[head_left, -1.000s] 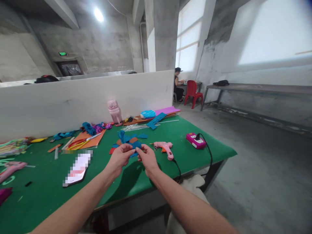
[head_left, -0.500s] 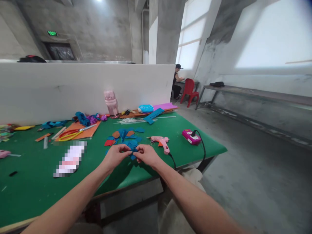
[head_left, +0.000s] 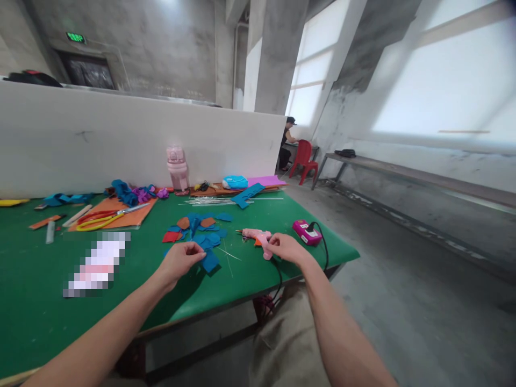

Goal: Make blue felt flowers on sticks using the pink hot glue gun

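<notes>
My left hand (head_left: 180,262) pinches the edge of a small blue felt-like piece (head_left: 210,262) above the table. Fingers of my right hand (head_left: 291,249) are closed round the handle of a pink hot glue gun (head_left: 253,234), which lies with its nozzle pointing left. Behind my left hand is a loose pile of blue cut pieces (head_left: 205,241). Among them are brown pieces (head_left: 208,222) and a red piece (head_left: 171,236). Thin pale strands (head_left: 229,252) show beside the held piece.
On the green table (head_left: 133,301) are red-and-yellow-handled scissors (head_left: 102,219), thin wires (head_left: 209,201) and a pink bottle (head_left: 178,169). A magenta power box (head_left: 305,232) with a black cord stands at right. A white partition (head_left: 121,140) borders the back; a person (head_left: 287,142) sits beyond.
My right hand has left the blue piece and moved right onto the glue gun's handle. My left hand still holds the piece. The view has shifted slightly.
</notes>
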Available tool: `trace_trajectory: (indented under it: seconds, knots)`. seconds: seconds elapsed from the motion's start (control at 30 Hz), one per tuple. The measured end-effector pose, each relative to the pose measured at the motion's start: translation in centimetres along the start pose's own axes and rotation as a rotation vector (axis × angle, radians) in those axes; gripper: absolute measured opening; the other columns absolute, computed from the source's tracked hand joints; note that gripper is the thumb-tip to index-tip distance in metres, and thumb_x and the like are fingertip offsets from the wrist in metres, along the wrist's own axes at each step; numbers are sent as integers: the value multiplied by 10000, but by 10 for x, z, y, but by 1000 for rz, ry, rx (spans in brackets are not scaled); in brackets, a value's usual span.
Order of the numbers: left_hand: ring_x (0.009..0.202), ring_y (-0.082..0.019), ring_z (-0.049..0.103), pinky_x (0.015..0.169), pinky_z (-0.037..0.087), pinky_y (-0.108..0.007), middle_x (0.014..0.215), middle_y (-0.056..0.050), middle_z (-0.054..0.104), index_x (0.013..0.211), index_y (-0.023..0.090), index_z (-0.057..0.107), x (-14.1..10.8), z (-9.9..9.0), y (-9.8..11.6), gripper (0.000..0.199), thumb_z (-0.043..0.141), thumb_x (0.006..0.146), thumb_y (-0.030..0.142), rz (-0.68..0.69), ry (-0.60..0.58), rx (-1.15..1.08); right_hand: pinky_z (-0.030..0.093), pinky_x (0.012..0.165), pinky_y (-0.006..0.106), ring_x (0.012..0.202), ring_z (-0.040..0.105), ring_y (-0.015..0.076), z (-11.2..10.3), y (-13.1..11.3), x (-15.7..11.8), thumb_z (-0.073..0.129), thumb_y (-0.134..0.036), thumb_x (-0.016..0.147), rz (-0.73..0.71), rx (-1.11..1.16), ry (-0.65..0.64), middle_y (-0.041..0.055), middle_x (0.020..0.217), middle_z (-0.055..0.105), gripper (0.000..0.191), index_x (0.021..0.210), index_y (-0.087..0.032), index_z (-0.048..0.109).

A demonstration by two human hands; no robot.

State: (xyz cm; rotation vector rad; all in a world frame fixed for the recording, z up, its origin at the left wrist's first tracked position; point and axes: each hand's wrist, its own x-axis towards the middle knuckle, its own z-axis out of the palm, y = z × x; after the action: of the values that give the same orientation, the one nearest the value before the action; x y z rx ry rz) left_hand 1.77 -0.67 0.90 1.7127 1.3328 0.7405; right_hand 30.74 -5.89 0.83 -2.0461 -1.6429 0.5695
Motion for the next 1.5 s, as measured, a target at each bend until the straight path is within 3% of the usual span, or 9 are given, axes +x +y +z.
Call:
trace_trajectory:
  seconds: [0.13,0.37,0.5,0.73,0.83,0.93,1.17,1.33,1.5]
  knots:
    - [348,-39,242,349,148,-186,450,78,395,625,161,537,-1,1,0,268,617,567,410,-75,-66,-109,325,492,213,599,563,144,11,-10,1,575,-292,630,23,-52,-43,13,656,640,138,714,-187,606]
    - [352,-43,233,358,154,-191,422,81,365,575,164,523,-7,-3,-1,250,613,546,396,-86,-154,-40,326,495,232,621,585,179,21,-17,10,601,-184,583,113,-24,79,44,652,628,165,748,-197,598]
    - [388,-68,318,387,216,-202,443,55,438,545,168,552,-6,-4,-5,185,600,546,348,-15,-104,81,352,462,218,535,561,145,25,-21,8,558,-211,658,94,161,83,23,557,588,50,701,-190,543]
    - [394,-74,338,395,236,-203,444,52,448,542,170,557,-4,-6,-10,139,578,559,307,-32,-75,127,461,479,205,454,506,62,25,-39,-1,454,-167,716,47,656,100,-23,641,573,176,887,-178,413]
    - [370,-62,305,381,222,-198,436,60,433,560,167,555,-2,-6,-13,126,573,568,292,-64,-86,124,451,469,198,418,444,54,20,-46,-8,541,-170,666,-18,1022,-68,-76,498,460,172,818,-170,460]
    - [358,-58,289,368,210,-197,426,63,425,561,168,549,-1,-5,-13,124,578,570,288,-101,-96,117,355,378,164,416,422,51,16,-51,-17,555,-303,713,-81,1142,-277,-43,543,493,164,772,-159,503]
    - [398,-78,370,400,261,-209,429,37,476,555,152,606,-3,-6,-8,149,590,563,300,-80,-91,209,332,428,173,518,514,60,5,-61,-35,534,-370,767,-265,856,-337,70,977,607,327,1025,-170,509]
    - [554,-136,522,491,346,-223,543,-3,603,574,155,647,0,-6,-11,180,577,570,321,-4,-103,340,339,454,191,465,436,49,-2,-67,-43,534,-365,768,-276,551,-430,53,886,616,376,1071,-145,495]
    - [580,-148,549,513,360,-230,558,-8,623,587,159,651,0,-5,-10,163,569,588,300,16,-101,404,352,484,206,496,460,86,2,-72,-48,489,-370,794,-312,333,-397,-6,648,542,340,1035,-132,515]
